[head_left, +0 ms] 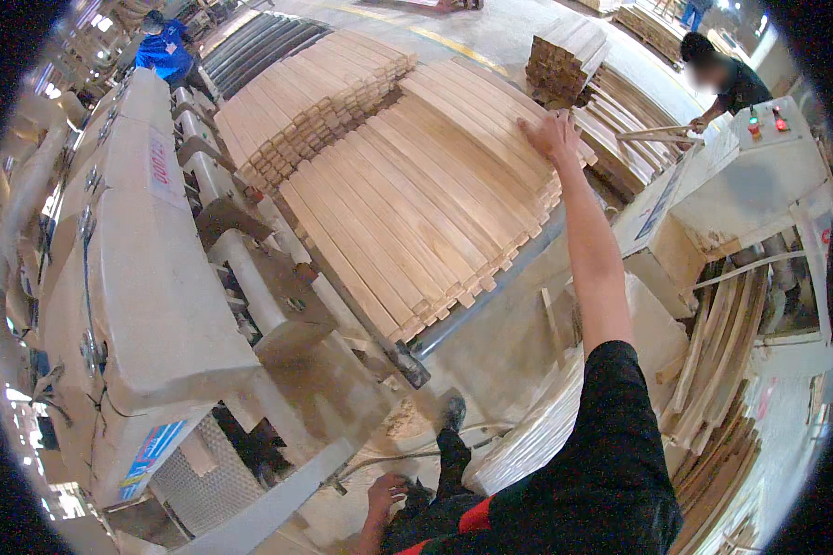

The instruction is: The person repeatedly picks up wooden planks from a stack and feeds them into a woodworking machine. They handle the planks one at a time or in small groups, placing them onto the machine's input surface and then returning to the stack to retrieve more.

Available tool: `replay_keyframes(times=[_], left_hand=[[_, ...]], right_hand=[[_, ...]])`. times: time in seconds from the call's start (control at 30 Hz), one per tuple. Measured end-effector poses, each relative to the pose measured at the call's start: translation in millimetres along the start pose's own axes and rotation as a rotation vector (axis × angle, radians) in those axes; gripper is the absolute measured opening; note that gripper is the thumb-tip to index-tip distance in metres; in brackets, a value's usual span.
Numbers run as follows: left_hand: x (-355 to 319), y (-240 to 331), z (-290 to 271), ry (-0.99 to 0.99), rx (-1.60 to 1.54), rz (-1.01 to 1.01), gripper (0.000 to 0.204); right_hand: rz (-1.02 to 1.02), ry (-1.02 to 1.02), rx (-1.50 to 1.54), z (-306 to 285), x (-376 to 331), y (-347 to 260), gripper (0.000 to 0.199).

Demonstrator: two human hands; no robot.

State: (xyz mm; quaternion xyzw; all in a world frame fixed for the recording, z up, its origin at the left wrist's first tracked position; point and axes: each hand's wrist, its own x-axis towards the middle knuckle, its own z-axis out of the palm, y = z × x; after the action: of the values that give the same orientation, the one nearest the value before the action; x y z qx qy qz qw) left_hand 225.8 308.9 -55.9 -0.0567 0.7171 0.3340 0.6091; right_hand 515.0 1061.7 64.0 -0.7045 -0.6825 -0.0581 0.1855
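Wooden slats under your right hand, beside the big pale machine.

Pale machine (148, 277) fills the space left of the slat stack (407, 194). Your left hand (384, 495) hangs low below the stack, near your dark trousers, fingers loosely curled and holding nothing. Your right hand (551, 134) lies flat on the stack's far right corner, fingers spread apart on the top slats, not gripping. Right of the stack, another person in dark clothes (736, 83) leans over a control box (759, 157), holding a thin wooden strip (652, 134).
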Motion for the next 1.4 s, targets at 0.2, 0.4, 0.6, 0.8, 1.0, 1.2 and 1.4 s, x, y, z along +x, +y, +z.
replay_keyframes(times=[0.2, 0.4, 0.6, 0.8, 1.0, 1.2, 1.4], left_hand=[[34, 51, 61, 0.02, -0.131, 0.181, 0.037], [51, 213, 166, 0.219, -0.198, 0.705, 0.046], [28, 268, 210, 0.129, -0.349, 0.745, 0.052], [71, 258, 171, -0.015, -0.175, 0.803, 0.048], [40, 262, 182, -0.004, -0.229, 0.766, 0.041], [36, 218, 163, 0.039, -0.233, 0.592, 0.038], [47, 159, 146, 0.021, -0.16, 0.548, 0.035]], right_hand=[[-0.134, -0.074, 0.029, -11, -11, 3, 0.081], [-0.184, -0.166, 0.101, -29, -52, -17, 0.079], [-0.227, -0.158, 0.124, -54, -122, -48, 0.079], [-0.237, -0.156, 0.227, -69, -194, -89, 0.076], [-0.219, 0.254, 0.34, -96, -250, -94, 0.059], [0.671, -0.049, 1.226, -90, -352, -91, 0.051], [0.63, -0.087, 1.015, -100, -339, -143, 0.058]])
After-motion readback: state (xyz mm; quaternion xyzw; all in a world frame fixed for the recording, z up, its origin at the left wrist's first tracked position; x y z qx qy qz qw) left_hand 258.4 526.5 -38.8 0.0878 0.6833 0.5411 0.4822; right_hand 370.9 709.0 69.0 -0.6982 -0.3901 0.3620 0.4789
